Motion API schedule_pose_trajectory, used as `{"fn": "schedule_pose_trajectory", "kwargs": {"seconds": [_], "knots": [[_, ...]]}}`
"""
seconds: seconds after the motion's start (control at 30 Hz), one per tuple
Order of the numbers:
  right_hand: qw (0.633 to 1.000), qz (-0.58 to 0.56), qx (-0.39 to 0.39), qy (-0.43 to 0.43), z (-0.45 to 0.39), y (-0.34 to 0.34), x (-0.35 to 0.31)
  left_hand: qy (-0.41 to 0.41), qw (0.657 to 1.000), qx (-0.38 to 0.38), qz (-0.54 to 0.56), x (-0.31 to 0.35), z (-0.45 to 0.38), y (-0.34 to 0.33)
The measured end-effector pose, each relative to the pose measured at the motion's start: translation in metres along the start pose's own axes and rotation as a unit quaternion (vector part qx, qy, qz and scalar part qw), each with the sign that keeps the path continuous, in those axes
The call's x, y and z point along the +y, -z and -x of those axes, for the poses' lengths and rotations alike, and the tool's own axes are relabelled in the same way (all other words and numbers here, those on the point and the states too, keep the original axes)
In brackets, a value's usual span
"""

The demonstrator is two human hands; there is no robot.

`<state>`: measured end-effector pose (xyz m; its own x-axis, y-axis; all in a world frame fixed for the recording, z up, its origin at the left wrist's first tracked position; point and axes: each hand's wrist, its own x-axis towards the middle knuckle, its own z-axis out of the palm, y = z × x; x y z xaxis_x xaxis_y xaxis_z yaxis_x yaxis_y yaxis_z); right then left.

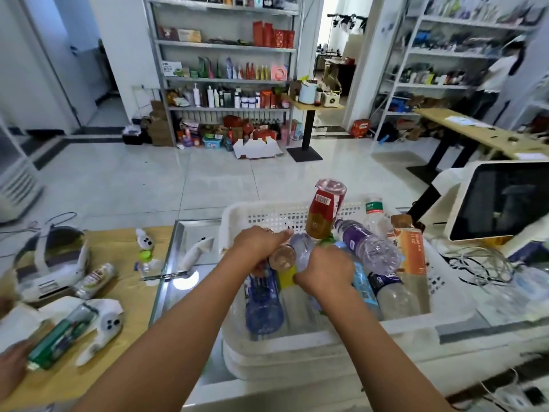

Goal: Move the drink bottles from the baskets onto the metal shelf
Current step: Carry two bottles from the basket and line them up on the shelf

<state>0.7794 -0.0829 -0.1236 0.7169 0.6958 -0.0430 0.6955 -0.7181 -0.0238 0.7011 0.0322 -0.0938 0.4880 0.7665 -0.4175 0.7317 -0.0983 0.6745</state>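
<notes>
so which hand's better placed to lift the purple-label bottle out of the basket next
Probably the right hand. It sits just beside the purple-label bottle, which lies on top of the pile in the white basket. The left hand is farther over and already closed on a brown-capped bottle.

floor (148,179): pale glossy tiles | wall (124,40) upper left: white | wooden table (475,135) right | doorway (332,69) top centre: bright
</notes>
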Motion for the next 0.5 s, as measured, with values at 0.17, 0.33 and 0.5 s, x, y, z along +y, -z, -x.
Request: {"fn": "schedule_pose_trajectory", "kwargs": {"seconds": [0.17,0.33,0.5], "knots": [[0.999,-0.039,-0.029,0.003,-0.004,0.008,-0.003,0.021,0.996,-0.068,0.053,-0.003,0.0,0.003],[0.996,-0.083,0.027,-0.009,0.005,0.014,-0.001,-0.004,0.993,-0.092,0.07,-0.007,0.009,0.008],[0.957,-0.274,0.01,-0.099,0.014,0.026,0.01,-0.072,0.994,-0.05,0.068,-0.02,0.025,0.023]]}}
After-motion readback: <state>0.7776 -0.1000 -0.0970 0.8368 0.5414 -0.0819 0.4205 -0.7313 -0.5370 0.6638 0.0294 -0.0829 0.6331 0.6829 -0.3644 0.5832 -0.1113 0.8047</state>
